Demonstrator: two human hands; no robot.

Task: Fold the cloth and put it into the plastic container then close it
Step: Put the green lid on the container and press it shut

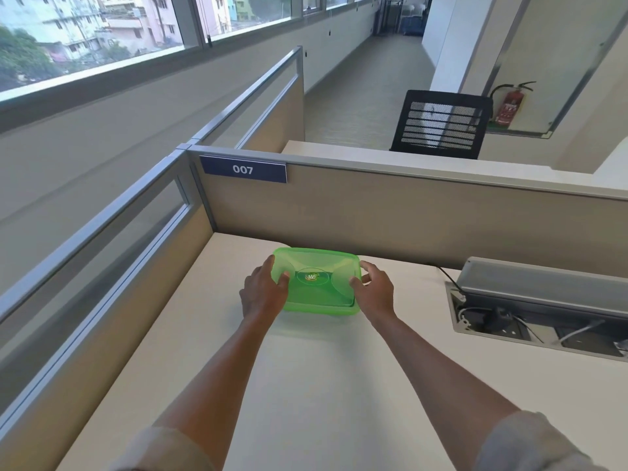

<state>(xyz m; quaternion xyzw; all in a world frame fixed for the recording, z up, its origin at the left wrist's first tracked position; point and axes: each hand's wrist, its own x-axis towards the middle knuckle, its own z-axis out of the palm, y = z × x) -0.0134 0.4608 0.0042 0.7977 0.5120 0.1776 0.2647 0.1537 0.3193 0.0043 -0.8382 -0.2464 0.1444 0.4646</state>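
Note:
A green translucent plastic container [317, 266] sits on the white desk [306, 385], close to the partition, with its lid on top. My left hand [263, 294] grips its left edge, thumb pressing on the lid. My right hand [375, 288] holds the right edge in the same way, thumb on the lid. A round logo sticker shows at the lid's centre. No cloth is visible; the container's inside is too hazy to read.
A beige partition [390, 215] labelled 007 runs right behind the container; another partition borders the desk's left side. An open cable tray [530, 321] with plugs and wires lies at the right. A black mesh chair [441, 125] stands beyond the partition.

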